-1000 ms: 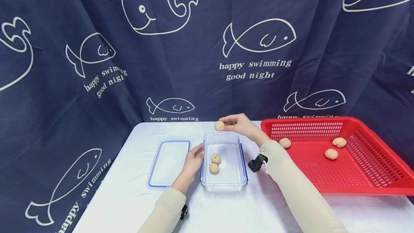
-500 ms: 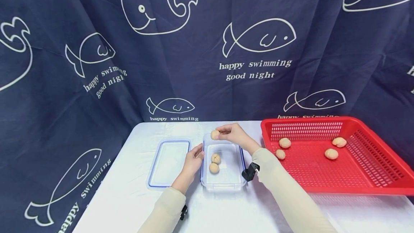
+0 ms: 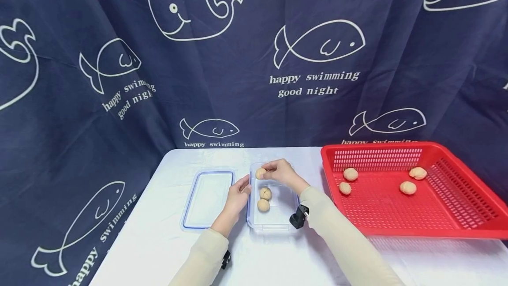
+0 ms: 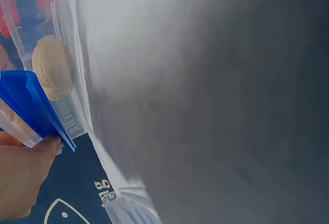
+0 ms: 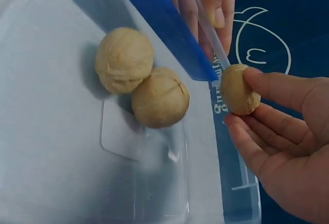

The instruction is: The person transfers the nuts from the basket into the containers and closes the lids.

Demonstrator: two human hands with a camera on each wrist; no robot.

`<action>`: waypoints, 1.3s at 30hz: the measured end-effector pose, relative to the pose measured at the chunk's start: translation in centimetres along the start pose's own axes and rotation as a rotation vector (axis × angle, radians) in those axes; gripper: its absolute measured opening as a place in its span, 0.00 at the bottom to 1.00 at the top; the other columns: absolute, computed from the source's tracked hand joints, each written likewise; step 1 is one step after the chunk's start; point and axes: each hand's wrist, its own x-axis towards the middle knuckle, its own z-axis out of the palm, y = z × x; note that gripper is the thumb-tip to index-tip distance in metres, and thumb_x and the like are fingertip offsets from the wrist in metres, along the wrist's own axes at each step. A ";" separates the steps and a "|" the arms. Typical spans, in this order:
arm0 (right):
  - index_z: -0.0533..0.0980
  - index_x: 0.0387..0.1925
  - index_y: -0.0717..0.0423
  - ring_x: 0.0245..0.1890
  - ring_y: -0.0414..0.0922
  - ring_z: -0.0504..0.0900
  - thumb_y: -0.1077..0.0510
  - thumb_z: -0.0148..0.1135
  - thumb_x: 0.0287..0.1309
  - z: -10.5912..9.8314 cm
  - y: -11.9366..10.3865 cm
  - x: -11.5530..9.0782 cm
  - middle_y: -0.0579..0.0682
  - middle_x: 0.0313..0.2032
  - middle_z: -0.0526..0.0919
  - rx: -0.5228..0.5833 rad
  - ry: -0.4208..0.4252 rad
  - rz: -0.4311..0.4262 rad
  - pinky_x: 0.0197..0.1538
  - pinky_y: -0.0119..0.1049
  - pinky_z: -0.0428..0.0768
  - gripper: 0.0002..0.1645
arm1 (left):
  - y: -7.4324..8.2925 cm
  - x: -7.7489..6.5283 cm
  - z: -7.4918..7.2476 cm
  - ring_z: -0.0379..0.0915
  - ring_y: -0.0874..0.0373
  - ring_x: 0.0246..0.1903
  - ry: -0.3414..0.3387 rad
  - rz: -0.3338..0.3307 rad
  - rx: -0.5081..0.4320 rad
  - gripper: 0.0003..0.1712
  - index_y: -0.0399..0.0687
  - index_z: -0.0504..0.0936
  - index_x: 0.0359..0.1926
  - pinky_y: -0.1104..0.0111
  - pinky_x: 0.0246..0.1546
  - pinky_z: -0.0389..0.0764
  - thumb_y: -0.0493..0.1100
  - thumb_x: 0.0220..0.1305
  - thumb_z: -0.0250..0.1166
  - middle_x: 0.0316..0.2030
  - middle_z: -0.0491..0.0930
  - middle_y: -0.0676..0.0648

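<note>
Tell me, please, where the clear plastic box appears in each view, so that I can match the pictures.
Head: the clear box is below and slightly right of the picture's centre.
Left wrist: part of the clear box shows at the upper left.
Right wrist: the clear box fills much of the left and middle.
Shared landmark: the left hand, at the box's side in all three views.

A dark blue curtain (image 3: pixel 254 105) with a white whale-and-fish print hangs behind the white-covered table (image 3: pixel 162 215).

Bright head pic, dim L-wrist pic
</note>
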 end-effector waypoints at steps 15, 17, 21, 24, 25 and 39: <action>0.81 0.45 0.68 0.44 0.53 0.84 0.64 0.70 0.51 0.2 -0.1 0.2 0.60 0.42 0.86 -0.073 -0.019 0.080 0.50 0.40 0.83 0.19 | 0.2 0.2 0.1 0.61 0.40 0.65 -0.005 0.000 0.016 0.25 0.31 0.63 0.67 0.54 0.67 0.65 0.34 0.71 0.50 0.65 0.65 0.32; 0.81 0.45 0.68 0.44 0.52 0.84 0.64 0.69 0.52 0.2 -0.1 0.2 0.59 0.42 0.86 -0.085 -0.016 0.090 0.50 0.40 0.82 0.17 | 0.2 0.2 0.1 0.61 0.40 0.65 -0.006 0.002 0.016 0.25 0.30 0.63 0.67 0.54 0.67 0.64 0.33 0.71 0.50 0.64 0.65 0.31; 0.81 0.45 0.68 0.45 0.53 0.83 0.65 0.67 0.53 0.2 -0.1 0.2 0.59 0.43 0.85 -0.100 -0.018 0.105 0.50 0.40 0.82 0.16 | 0.1 0.1 0.0 0.61 0.40 0.65 -0.003 0.012 0.017 0.25 0.29 0.63 0.66 0.54 0.67 0.64 0.32 0.71 0.50 0.64 0.65 0.31; 0.81 0.46 0.68 0.45 0.53 0.83 0.65 0.67 0.54 0.1 -0.2 0.2 0.59 0.43 0.85 -0.105 -0.021 0.102 0.51 0.40 0.82 0.16 | 0.0 0.1 0.0 0.61 0.41 0.65 0.001 0.006 0.015 0.25 0.30 0.63 0.67 0.54 0.67 0.64 0.33 0.71 0.50 0.64 0.66 0.32; 0.81 0.46 0.69 0.45 0.53 0.83 0.65 0.67 0.54 0.1 -0.3 0.1 0.59 0.43 0.85 -0.105 -0.023 0.092 0.51 0.40 0.82 0.17 | 0.0 0.1 0.0 0.61 0.41 0.65 0.003 0.004 0.014 0.25 0.31 0.63 0.67 0.54 0.68 0.64 0.33 0.71 0.50 0.64 0.66 0.32; 0.79 0.49 0.69 0.45 0.52 0.84 0.63 0.64 0.59 -2.3 -2.5 0.6 0.60 0.43 0.85 -0.069 -0.054 -0.050 0.50 0.39 0.83 0.18 | 3.2 -2.0 0.0 0.61 0.37 0.65 -0.016 -0.001 0.017 0.25 0.24 0.61 0.65 0.52 0.67 0.64 0.30 0.70 0.49 0.64 0.63 0.27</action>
